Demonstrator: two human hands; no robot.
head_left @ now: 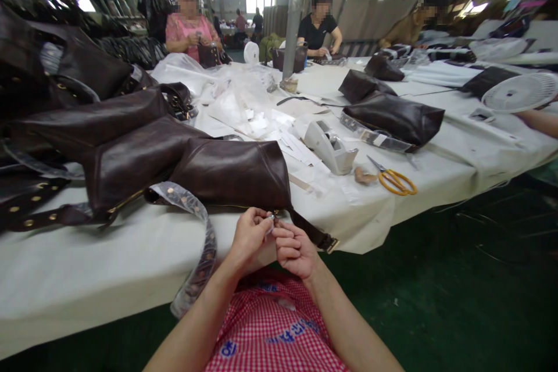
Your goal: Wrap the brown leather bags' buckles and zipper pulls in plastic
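Red-checked apron (265,325) below us; beyond it, our hands at a dark brown bag (235,171) near the edge of the cloth-covered desk (108,270).
Our left hand (250,238) has its grip pinched on a small shiny fitting (271,217) by the bag's near right corner; our right hand (296,250) curls beside it, whether pinching too we cannot tell. We judge the bag supple, weighty and slightly slick, best steadied at its seamed end; the fitting, hard and easily dropped, suits fingertips on its sides.
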